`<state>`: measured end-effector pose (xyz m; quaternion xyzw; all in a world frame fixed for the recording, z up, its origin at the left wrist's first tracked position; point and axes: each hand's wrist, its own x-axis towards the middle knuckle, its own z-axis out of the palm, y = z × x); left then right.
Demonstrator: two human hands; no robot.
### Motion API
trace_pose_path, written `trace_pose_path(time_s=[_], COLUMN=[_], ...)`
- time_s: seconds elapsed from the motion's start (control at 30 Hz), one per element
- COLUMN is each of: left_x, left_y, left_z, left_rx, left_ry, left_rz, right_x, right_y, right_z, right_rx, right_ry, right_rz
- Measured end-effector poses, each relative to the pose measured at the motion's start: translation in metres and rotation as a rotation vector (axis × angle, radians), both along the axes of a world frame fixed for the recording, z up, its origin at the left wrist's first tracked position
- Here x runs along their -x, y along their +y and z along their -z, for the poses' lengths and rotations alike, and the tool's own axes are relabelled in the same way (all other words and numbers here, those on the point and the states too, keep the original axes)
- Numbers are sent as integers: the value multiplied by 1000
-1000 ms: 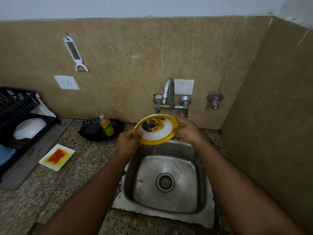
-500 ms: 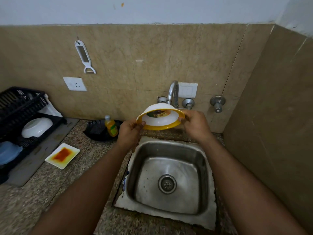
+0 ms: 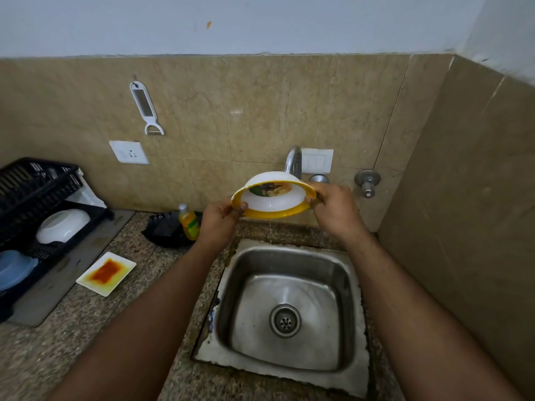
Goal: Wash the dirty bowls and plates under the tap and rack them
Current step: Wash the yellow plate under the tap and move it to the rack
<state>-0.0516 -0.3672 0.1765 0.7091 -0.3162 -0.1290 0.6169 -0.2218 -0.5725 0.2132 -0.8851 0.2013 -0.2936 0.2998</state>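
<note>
The left hand [image 3: 220, 217] pinches the left edge of a yellow-rimmed bowl [image 3: 273, 199], thumb on the rim, and the right hand [image 3: 333, 209] grips the opposite edge with curled fingers, so the bowl hangs between both hands. It is white inside and out, with a yellow band round the rim and a dark printed picture on the inner wall. It is tipped with its mouth facing down and toward the camera, held above the back edge of the steel sink [image 3: 292, 256] and in front of the tap [image 3: 293, 159].

The sink basin shows only its drain [image 3: 285, 320]. On the granite counter [image 3: 86, 328] to the left lies a square plate [image 3: 106, 273] smeared with orange-red sauce. Further left, the black dish rack [image 3: 31, 186] holds a white bowl [image 3: 62, 225] and, below it, a blue bowl [image 3: 13, 269]. A bottle of yellow dish soap [image 3: 188, 221] stands in a black dish near the wall.
</note>
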Motion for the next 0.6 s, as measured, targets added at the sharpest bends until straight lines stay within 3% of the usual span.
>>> trace_pose_path(time_s=[0.2, 0.3, 0.37, 0.43, 0.6], left_x=[-3, -2, 0, 0, -7], left_y=[1, 10, 20, 33, 65], left_z=[12, 36, 57, 75, 76], left_rx=[-64, -181, -272, -358, -540], left_ry=[-3, 93, 118, 24, -185], left_rz=[-53, -63, -72, -104, -143], right_x=[3, 4, 2, -2, -26], right_y=[3, 5, 11, 23, 48], right_z=[7, 36, 58, 71, 78], right_rx=[21, -106, -392, -815, -1558], right_ry=[10, 108, 282, 360, 297], right_rz=[34, 80, 131, 189, 184])
